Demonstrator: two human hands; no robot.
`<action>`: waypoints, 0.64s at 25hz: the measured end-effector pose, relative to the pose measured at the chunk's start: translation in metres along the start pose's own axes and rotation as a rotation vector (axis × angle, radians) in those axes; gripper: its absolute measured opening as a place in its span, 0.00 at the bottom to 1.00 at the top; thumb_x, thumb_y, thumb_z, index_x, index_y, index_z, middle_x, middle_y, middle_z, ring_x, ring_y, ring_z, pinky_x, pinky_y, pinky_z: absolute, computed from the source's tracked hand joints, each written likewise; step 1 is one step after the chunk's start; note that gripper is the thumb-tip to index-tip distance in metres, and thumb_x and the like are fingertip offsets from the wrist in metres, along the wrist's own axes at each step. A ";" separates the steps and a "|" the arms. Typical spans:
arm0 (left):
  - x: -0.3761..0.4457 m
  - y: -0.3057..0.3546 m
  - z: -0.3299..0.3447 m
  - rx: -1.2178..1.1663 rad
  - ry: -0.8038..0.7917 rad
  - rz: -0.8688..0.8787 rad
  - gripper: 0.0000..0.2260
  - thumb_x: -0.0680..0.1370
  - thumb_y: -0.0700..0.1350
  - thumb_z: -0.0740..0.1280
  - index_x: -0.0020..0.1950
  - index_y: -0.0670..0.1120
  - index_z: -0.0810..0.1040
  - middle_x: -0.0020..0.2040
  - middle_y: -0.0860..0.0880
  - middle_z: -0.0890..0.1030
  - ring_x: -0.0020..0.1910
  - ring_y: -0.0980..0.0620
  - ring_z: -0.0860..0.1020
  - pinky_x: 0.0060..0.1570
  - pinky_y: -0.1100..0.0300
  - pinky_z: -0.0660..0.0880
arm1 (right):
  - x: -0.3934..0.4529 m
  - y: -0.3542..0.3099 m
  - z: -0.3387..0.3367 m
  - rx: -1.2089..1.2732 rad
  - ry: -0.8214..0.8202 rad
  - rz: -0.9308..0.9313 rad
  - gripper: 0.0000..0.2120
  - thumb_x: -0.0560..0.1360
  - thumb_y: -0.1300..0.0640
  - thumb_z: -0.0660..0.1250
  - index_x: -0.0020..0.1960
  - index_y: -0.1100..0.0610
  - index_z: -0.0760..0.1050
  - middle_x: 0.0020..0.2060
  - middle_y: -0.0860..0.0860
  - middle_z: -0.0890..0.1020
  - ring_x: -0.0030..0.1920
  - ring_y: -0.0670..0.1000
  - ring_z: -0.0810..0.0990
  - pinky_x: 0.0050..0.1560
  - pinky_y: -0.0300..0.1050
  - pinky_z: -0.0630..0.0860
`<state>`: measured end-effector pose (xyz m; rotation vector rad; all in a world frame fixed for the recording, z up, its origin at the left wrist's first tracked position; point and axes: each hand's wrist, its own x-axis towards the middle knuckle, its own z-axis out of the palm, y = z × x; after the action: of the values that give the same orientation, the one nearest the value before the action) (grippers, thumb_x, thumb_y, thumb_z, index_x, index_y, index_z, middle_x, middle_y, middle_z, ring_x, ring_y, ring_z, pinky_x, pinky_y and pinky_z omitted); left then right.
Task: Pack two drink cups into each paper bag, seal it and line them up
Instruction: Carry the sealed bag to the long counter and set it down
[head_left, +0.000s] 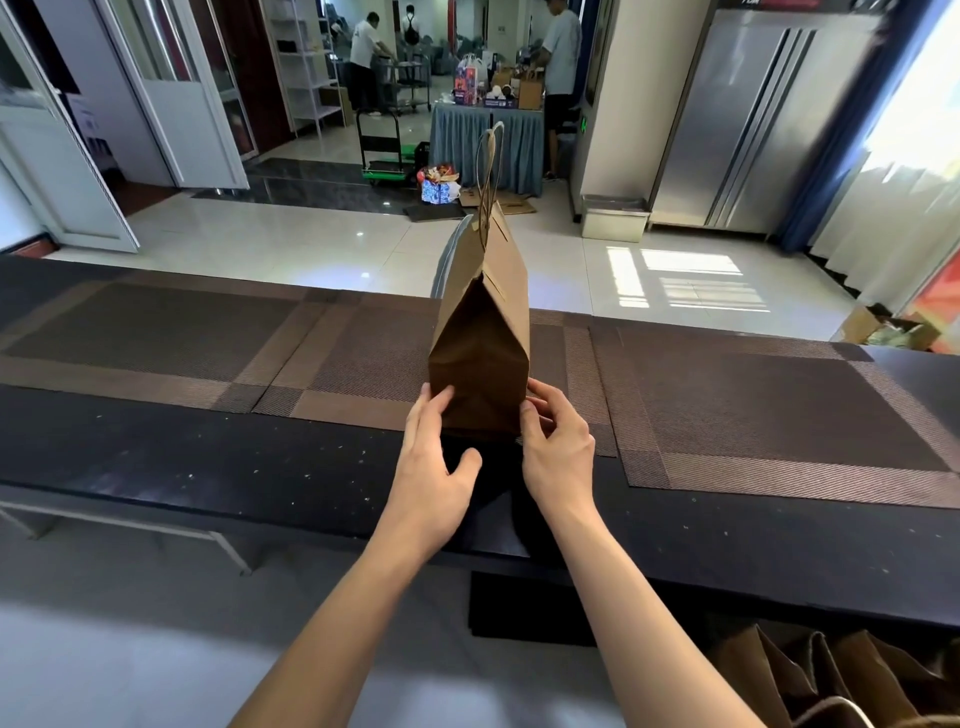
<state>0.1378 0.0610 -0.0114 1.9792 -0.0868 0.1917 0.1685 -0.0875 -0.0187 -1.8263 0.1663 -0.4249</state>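
A brown paper bag (480, 338) with twisted paper handles stands upright on the dark counter (208, 457), its top folded closed. Its narrow side faces me. My left hand (434, 462) touches the bag's lower left edge with straight fingers, thumb spread out below. My right hand (558, 441) is at the lower right edge, fingers curled round the corner and thumb pressed on the near face. No drink cups are visible; the bag's inside is hidden.
Woven brown placemats (769, 405) cover the counter left and right of the bag. More paper bags (831, 680) stand open at the bottom right, below the counter. Beyond the counter lie a tiled floor, a steel fridge (748, 119) and people at a far table.
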 end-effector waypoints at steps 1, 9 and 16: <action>0.002 -0.001 0.000 -0.001 0.000 0.003 0.31 0.79 0.41 0.68 0.79 0.57 0.61 0.81 0.59 0.53 0.79 0.56 0.58 0.75 0.46 0.66 | 0.002 0.000 0.001 0.000 -0.001 0.004 0.13 0.82 0.54 0.64 0.64 0.44 0.79 0.49 0.41 0.84 0.52 0.37 0.82 0.49 0.27 0.75; 0.018 -0.005 -0.005 -0.020 -0.008 0.003 0.29 0.79 0.41 0.68 0.78 0.57 0.63 0.81 0.59 0.52 0.79 0.56 0.57 0.74 0.45 0.66 | 0.012 -0.002 0.011 -0.014 -0.009 0.002 0.13 0.82 0.54 0.65 0.64 0.44 0.79 0.50 0.41 0.84 0.53 0.37 0.82 0.51 0.30 0.76; 0.015 -0.003 -0.007 -0.034 -0.005 0.006 0.28 0.79 0.41 0.67 0.77 0.55 0.65 0.81 0.58 0.53 0.78 0.59 0.58 0.72 0.48 0.70 | 0.011 -0.004 0.008 -0.027 0.002 0.017 0.13 0.82 0.53 0.66 0.66 0.46 0.79 0.50 0.44 0.84 0.50 0.34 0.81 0.45 0.21 0.71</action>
<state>0.1525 0.0690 -0.0092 1.9461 -0.0985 0.1885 0.1813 -0.0824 -0.0149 -1.8494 0.1899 -0.4143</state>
